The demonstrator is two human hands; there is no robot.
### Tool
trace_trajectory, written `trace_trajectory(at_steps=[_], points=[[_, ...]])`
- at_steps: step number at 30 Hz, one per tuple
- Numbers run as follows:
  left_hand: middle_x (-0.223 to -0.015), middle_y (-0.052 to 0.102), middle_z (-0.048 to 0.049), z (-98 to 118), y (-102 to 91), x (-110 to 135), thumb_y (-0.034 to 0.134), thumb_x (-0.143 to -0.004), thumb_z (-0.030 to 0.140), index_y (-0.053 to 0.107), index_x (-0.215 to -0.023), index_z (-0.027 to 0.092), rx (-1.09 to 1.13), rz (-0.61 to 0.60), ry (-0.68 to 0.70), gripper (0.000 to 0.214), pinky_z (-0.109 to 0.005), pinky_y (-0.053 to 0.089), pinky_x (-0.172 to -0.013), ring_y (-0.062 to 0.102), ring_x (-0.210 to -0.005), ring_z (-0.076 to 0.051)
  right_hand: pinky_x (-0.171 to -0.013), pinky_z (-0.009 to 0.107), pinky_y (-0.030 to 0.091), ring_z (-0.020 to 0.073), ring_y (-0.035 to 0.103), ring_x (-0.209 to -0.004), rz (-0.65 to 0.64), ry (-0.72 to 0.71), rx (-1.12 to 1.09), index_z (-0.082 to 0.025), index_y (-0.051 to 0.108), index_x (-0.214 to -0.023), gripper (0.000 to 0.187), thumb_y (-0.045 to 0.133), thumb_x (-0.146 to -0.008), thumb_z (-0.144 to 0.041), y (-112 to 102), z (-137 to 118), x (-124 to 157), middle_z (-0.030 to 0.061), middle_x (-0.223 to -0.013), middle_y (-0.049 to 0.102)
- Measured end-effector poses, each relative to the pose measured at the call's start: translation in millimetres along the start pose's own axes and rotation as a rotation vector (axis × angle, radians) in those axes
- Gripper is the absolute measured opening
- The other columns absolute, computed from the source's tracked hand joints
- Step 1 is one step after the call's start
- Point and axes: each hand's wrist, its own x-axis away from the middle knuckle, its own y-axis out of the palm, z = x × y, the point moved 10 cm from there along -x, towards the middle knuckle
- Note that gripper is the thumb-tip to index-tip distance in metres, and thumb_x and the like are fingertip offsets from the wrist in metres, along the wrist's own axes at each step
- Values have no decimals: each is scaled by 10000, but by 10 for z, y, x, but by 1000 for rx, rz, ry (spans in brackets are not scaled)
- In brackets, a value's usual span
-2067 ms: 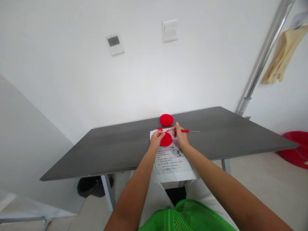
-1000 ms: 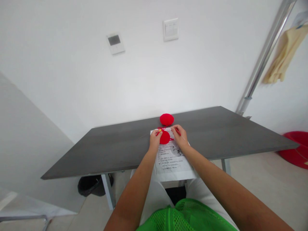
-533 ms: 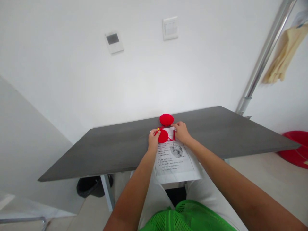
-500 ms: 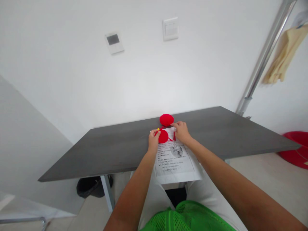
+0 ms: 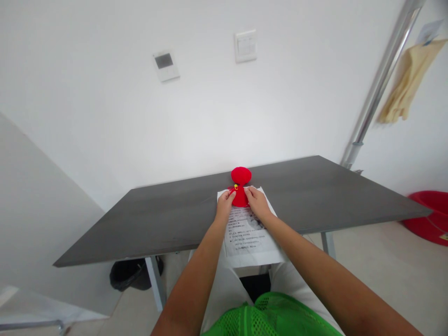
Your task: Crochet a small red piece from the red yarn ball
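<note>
A flat, round red piece (image 5: 240, 198), which looks crocheted, is over the upper part of a printed paper sheet (image 5: 245, 254). My left hand (image 5: 225, 205) pinches its left edge between thumb and fingers. Its right edge is in my right hand (image 5: 257, 201), whose fingers are closed on it. A small yellow clip (image 5: 235, 186), perhaps a stitch marker, shows at the top left of the piece. Just behind sits a ball of red yarn (image 5: 241, 175). A loose red strand lies near my left fingertips. My right hand and forearm cover part of the sheet's picture.
The dark grey table (image 5: 157, 214) stands against a white wall. A black-lined bin (image 5: 131, 274) is below its left side. On the right are a red basin (image 5: 429, 214), a metal pole (image 5: 381, 88) and hanging pale gloves (image 5: 408, 84).
My right hand has moved left and closed on the round piece's right edge. The round piece has shifted slightly right, and the red strip on the paper is now hidden.
</note>
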Motion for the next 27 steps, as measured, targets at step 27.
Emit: trace_trajectory(at_steps=[27], points=[[-448,486,29,74,95,68,613,-675,676,522,-619,169,-33,-63,-19,519,-221,291,-418,414,-391,-76,-339,229,266,102,375,-302,-152,198,-377,-217,498,-631,416,425,-835,-573,143,65,79,-45,-375,482]])
